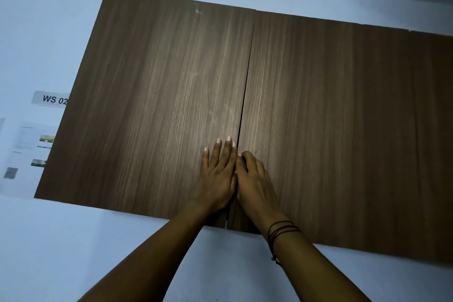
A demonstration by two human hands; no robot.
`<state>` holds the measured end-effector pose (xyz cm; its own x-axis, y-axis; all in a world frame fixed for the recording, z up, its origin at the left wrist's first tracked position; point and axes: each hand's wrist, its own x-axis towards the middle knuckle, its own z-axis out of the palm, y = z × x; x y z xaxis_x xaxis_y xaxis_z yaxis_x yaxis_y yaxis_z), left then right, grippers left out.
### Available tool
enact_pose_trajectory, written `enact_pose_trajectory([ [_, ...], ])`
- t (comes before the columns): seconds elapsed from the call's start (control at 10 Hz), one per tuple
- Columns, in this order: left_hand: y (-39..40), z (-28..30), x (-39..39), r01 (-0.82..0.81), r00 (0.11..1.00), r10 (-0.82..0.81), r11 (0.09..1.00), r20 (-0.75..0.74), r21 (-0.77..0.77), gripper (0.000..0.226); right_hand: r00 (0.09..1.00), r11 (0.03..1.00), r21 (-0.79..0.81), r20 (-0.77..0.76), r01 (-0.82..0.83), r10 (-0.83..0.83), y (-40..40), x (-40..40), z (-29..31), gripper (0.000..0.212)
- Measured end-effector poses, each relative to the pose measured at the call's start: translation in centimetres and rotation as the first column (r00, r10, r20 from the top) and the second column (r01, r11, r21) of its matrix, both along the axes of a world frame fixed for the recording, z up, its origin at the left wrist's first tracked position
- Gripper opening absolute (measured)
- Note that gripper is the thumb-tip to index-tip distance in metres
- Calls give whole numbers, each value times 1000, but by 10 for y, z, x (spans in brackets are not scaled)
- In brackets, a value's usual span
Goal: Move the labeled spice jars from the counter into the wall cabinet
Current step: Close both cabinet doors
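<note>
Two cabinet doors (171, 105), left hand (217, 176) flat, right hand (252, 179) curled at seam

"WS 02" on wall label (51, 99)

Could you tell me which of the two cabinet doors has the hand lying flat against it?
The left door: the left hand lies flat on it, fingers straight, beside the centre gap. On the right door, the right hand curls its fingers at that door's edge instead.

Two cabinet doors (152, 105), two hands (217, 179), one "WS 02" sign (50, 98), one wrist cord bracelet (282, 228).
</note>
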<state>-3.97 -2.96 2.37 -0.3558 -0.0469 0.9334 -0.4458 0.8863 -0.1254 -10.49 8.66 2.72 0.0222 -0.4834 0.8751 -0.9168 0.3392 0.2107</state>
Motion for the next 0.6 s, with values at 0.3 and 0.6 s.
enact_pose_trajectory([
  [0.3,3,3,8,-87,992,87,996,92,3,66,999,995,88,6,-44,43,11,-10,-2,64],
  [0.6,18,24,25,-126,987,126,992,100,-4,70,982,989,65,140,-136,126,77,32,26,58],
])
